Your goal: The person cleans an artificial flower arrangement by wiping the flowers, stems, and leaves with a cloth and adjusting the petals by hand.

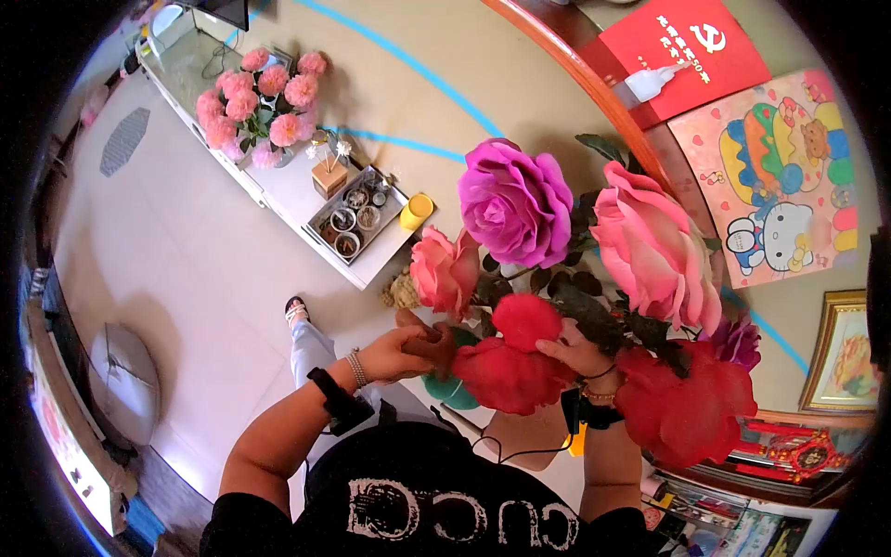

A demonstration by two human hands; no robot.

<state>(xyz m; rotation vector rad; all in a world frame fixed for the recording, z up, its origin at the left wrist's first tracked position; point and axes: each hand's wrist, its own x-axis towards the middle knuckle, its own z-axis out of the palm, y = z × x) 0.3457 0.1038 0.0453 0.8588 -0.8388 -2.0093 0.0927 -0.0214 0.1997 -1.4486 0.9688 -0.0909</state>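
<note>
My left hand [394, 353], wearing a silver bracelet and a black wrist strap, is closed at the left edge of a red artificial rose [515, 376]. Its shaded fingertips hide what they pinch. My right hand [587, 355] grips the same rose, thumb over its edge, with the other fingers hidden behind petals and leaves. Around the hands stand a purple rose [515, 204], a large pink rose [654, 251], a coral rose [444, 269] and another red rose [687, 399], among dark green leaves. A green rounded thing [452, 392] shows below my left hand.
A white cabinet [278, 200] at left bears pink flowers [264, 97], a tray [320, 223] of small jars and a yellow cup [417, 212]. A red booklet [668, 56], a cartoon picture [780, 176] and a framed picture [840, 357] are at right. A grey cushion [125, 381] lies left.
</note>
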